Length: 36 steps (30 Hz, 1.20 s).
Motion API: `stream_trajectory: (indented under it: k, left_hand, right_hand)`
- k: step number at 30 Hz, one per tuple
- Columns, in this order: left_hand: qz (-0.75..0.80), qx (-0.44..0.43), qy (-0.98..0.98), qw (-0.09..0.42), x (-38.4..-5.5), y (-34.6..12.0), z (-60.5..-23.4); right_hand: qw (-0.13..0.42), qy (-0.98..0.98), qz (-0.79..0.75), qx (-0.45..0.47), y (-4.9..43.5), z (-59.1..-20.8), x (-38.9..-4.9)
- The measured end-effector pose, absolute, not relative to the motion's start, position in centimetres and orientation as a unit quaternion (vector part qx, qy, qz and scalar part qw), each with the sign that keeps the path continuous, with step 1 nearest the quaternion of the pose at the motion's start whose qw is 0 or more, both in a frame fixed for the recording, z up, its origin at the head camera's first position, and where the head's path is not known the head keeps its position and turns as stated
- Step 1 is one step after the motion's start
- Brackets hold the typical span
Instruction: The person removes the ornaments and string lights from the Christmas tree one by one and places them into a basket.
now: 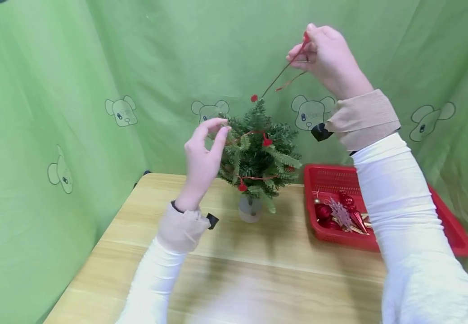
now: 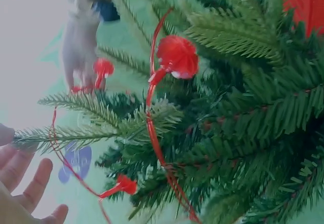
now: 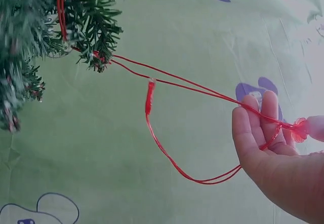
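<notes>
1. A red string (image 3: 230, 99) stretches above the small tree (image 1: 258, 155) to the right hand (image 1: 329, 58), which pinches a red bobble (image 3: 299, 129) on it.
2. The left hand (image 1: 202, 157) pinches a branch tip (image 2: 66, 134), well apart from the right.
3. The tree's pale base (image 1: 249, 212) stands on the desk (image 1: 145, 220).
4. Beside it, a red basket (image 1: 349, 243) holds ornaments (image 1: 341, 213).
5. Marks on the curtain's (image 1: 169, 58) mouse faces (image 1: 308, 116) are too faint to read.

I've got the tree (image 1: 258, 162) before me on the table (image 1: 128, 234), ornaments (image 1: 341, 213) in the basket (image 1: 347, 244) at its right, curtain (image 1: 157, 67) behind.
</notes>
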State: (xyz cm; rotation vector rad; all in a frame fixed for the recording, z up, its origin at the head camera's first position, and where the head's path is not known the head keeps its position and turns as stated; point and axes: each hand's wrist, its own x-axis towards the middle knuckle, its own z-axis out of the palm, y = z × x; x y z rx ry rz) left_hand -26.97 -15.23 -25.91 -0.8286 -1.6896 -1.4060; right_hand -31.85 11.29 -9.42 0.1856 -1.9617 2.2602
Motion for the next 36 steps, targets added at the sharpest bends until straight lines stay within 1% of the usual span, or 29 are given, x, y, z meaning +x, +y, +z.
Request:
stream_trajectory:
  k: [6,12,18,21,26,30,36]
  left_hand:
    - [-0.602,-0.274,-0.674,0.330,-28.3,-17.0,-25.3]
    - [-0.637,-0.231,-0.678,0.286,-29.4,-18.0,-25.1]
    - [-0.655,-0.211,-0.673,0.271,-30.3,-18.7,-25.3]
    - [-0.661,-0.207,-0.670,0.265,-30.6,-18.9,-25.3]
    - [-0.673,-0.202,-0.664,0.255,-30.7,-18.9,-25.3]
    - [-0.679,-0.204,-0.660,0.249,-30.5,-18.8,-25.4]
    - [-0.676,-0.212,-0.660,0.249,-30.2,-18.8,-25.6]
  right_hand:
    - [0.079,-0.603,0.792,0.065,12.7,-9.6,-31.8]
    - [0.087,-0.586,0.805,0.035,14.2,-10.1,-32.4]
    - [0.060,-0.594,0.802,0.019,14.8,-11.0,-32.9]
    - [0.044,-0.593,0.804,0.018,14.4,-11.5,-33.2]
    - [0.037,-0.615,0.787,0.033,12.9,-12.2,-33.4]
    - [0.060,-0.641,0.765,0.037,12.4,-12.3,-33.1]
    - [0.149,-0.626,0.764,0.047,12.5,-11.2,-31.9]
